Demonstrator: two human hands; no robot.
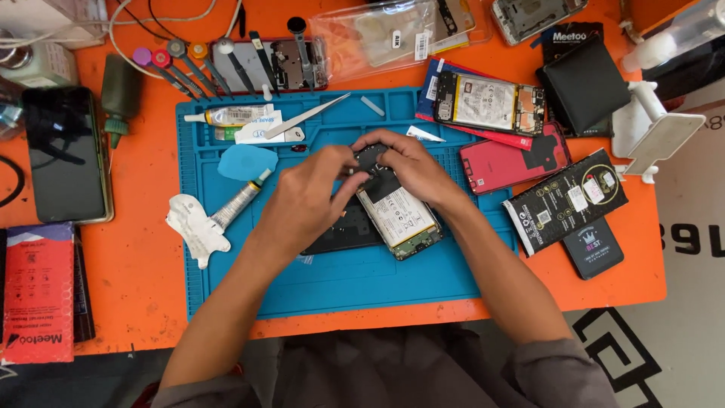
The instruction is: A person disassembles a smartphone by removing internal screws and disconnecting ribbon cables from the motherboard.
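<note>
From the head camera, looking straight down, an opened phone (396, 219) with its back off and its pale battery showing lies tilted near the middle of the blue work mat (332, 279), which covers much of the orange desk (143, 264). Both hands meet at the phone's far end. The left hand (306, 198) comes in from the mat's near left side, its fingers (343, 185) curled and pinched against a small dark part at the top of the phone; the right hand (411, 170) lies over that same end, fingers bent down and closed onto the dark part, so the phone's upper edge is hidden beneath them while the battery and lower end stick out toward the mat's near edge. A dark panel (340, 230) lies under the phone, just left of it. On the mat's far left corner rest a glue tube (230, 115) and metal tweezers (306, 115); a second tube (240, 200) lies at the left edge.
</note>
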